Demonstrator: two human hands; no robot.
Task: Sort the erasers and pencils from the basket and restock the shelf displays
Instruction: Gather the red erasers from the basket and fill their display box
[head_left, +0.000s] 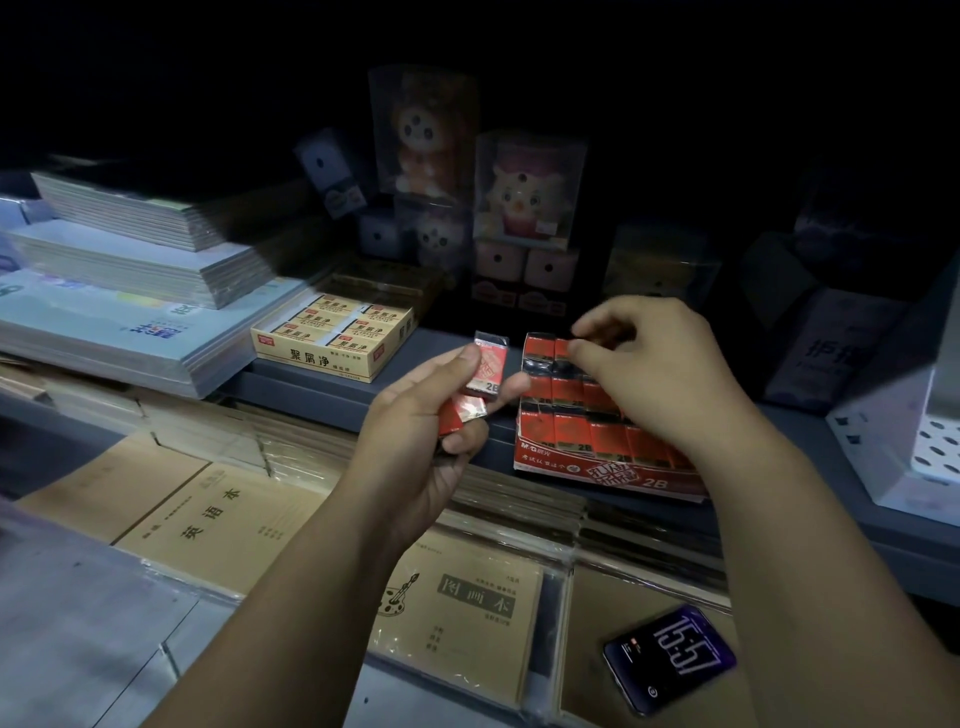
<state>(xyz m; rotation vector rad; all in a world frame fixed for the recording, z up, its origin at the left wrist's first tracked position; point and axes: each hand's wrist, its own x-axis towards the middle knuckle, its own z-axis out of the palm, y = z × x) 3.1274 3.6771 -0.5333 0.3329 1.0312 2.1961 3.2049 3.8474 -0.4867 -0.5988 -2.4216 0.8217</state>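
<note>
My left hand (431, 415) grips a few red wrapped 2B erasers (485, 369), one sticking up between thumb and fingers, just left of the red display box (602, 467) on the grey shelf (311, 384). The box holds rows of the same red erasers (571, 395). My right hand (654, 364) hovers over the back row of the box, its thumb and forefinger pinched at the top of an eraser there. A yellow box of white erasers (332, 338) stands further left on the shelf. No basket or pencils are in view.
Stacks of notebooks (130, 270) fill the shelf's left. Boxed plush toys (524, 192) stand behind the erasers. Brown exercise books (223, 519) lie on the lower tier, with a phone (670, 657) on them at the right. A white perforated stand (924, 431) is at far right.
</note>
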